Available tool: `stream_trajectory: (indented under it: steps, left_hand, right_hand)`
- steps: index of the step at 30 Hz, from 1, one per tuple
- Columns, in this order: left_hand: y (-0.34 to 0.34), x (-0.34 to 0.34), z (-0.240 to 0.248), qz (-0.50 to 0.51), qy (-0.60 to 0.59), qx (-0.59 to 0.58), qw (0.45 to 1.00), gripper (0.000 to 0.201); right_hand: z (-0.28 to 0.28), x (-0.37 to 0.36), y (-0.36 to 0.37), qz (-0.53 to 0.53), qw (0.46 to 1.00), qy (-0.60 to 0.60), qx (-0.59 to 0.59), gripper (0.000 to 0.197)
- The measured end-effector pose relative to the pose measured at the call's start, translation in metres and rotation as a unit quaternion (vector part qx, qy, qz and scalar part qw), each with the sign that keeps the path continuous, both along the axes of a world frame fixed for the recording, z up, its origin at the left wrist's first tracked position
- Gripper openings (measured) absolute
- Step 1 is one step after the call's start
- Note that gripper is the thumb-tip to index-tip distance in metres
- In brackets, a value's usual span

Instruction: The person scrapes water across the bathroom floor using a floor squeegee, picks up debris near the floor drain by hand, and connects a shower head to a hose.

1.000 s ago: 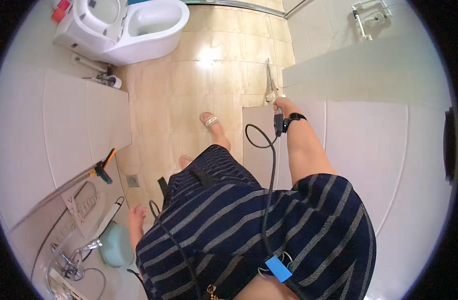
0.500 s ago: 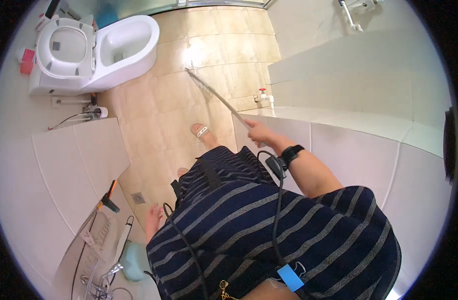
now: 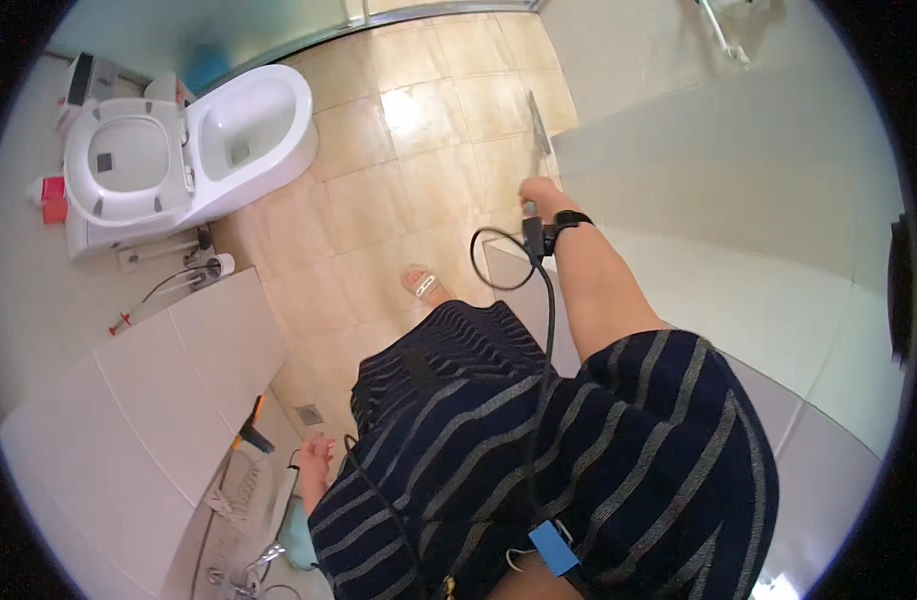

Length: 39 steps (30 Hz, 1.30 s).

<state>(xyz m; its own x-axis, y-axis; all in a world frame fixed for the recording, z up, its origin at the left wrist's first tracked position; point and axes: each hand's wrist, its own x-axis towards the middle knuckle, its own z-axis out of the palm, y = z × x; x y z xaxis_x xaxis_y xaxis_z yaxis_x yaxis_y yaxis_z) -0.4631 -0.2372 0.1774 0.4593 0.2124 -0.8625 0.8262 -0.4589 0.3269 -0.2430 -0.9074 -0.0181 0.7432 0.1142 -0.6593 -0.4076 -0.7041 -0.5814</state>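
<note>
Fingers of my right hand (image 3: 539,193) are wrapped around the lower end of a long thin rod (image 3: 535,128), a squeegee or wiper handle as far as I can tell, which runs up from the fist toward the top centre of the frame, against the edge of the pale wall panel (image 3: 739,130) on the right. A black wrist strap (image 3: 569,220) sits just below that hand, and a black cable (image 3: 544,300) loops from it down along the forearm to the striped dark dress (image 3: 539,450) filling the lower centre.

My left hand (image 3: 316,458) shows at the lower left, partly hidden behind the dress; its fingers look loosely spread, and I cannot tell whether it touches anything. Just beside it lie a teal basin (image 3: 297,535) and a chrome tap (image 3: 264,556) near the bottom edge.

One sandalled foot (image 3: 424,285) stands on the beige floor tiles (image 3: 379,200) at mid-frame. A white toilet (image 3: 179,150) with its seat lid raised occupies the upper left, with a red container (image 3: 52,195) at its left side.
</note>
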Motion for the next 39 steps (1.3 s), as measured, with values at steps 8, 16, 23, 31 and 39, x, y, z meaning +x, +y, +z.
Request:
stream_trajectory:
  steps: [8,16,23,31,39]
  left_hand:
    - [0.014,0.039,-0.022,-0.394,0.01,0.052,0.918,0.02]
    - [0.042,0.201,-0.073,-0.28,-0.095,-0.001,0.955,0.022]
    - [-0.015,0.316,-0.025,-0.093,-0.097,-0.045,0.99,0.029]
    - [-0.019,0.301,-0.037,-0.08,-0.04,0.009,0.996,0.028]
    - [-0.12,0.302,-0.044,-0.034,0.019,-0.083,0.996,0.028]
  right_hand:
    - [0.149,-0.061,0.174,-0.175,0.98,0.087,-0.027,0.066]
    - [0.208,-0.035,0.142,-0.331,0.928,0.165,0.051,0.063]
    - [0.123,0.033,0.031,-0.423,0.903,0.053,-0.059,0.031]
    - [0.103,0.149,-0.06,-0.55,0.822,0.095,0.115,0.01]
    - [0.177,0.138,0.018,-0.185,0.969,0.158,-0.052,0.068]
